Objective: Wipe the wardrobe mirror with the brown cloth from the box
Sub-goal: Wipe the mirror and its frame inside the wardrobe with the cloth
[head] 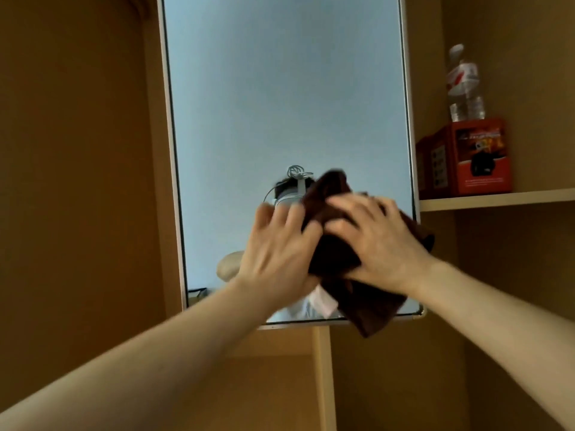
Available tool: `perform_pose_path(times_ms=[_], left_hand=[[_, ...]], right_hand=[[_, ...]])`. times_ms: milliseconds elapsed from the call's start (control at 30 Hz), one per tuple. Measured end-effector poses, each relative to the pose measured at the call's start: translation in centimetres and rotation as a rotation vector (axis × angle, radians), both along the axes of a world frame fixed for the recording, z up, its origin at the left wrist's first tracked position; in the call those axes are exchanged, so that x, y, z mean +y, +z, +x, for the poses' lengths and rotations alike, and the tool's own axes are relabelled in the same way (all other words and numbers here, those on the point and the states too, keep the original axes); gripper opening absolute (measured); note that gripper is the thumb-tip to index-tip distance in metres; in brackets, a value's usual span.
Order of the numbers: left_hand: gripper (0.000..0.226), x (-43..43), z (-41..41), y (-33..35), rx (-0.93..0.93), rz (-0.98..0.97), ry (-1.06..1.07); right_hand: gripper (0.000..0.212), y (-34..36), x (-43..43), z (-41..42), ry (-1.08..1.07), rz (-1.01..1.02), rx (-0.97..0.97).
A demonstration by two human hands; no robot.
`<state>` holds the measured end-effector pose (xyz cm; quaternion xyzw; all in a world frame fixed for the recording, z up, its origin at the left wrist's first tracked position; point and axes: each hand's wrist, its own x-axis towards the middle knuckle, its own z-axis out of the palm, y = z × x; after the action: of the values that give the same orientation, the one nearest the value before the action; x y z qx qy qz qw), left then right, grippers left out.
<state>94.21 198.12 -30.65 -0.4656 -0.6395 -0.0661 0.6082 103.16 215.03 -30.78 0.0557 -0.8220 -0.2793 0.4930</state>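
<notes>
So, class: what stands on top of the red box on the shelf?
A clear plastic bottle stands on the red box. Its base is hidden behind the box's top edge.

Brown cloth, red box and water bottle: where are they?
brown cloth (334,253), head view, bunched middle between the hands
red box (480,160), head view, printed front face
water bottle (464,85), head view, labelled body

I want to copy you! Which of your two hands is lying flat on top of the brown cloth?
The right hand: it spreads over the brown cloth against the mirror. The left hand only grips the cloth's left edge.
</notes>
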Motion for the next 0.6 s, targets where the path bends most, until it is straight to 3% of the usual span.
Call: perform_pose_path(times_ms=[200,367,500,600], left_hand=[[0.039,1.8,0.7,7.4,-0.068,0.063,0.060],[0.039,1.8,0.4,2.8,-0.080,0.036,-0.028],[0.029,1.2,0.6,-2.8,-0.060,-0.134,-0.073],[0.028,1.5,0.5,-1.4,-0.020,-0.160,-0.035]], right_hand=[[0.064,7.0,-0.3,0.6,-0.031,-0.142,0.093],[0.060,0.6,-0.9,-0.1,0.033,-0.236,0.170],[0.061,-6.3,-0.4,0.7,0.046,-0.214,0.070],[0.072,-4.6,1.0,1.3,0.029,-0.136,-0.011]])
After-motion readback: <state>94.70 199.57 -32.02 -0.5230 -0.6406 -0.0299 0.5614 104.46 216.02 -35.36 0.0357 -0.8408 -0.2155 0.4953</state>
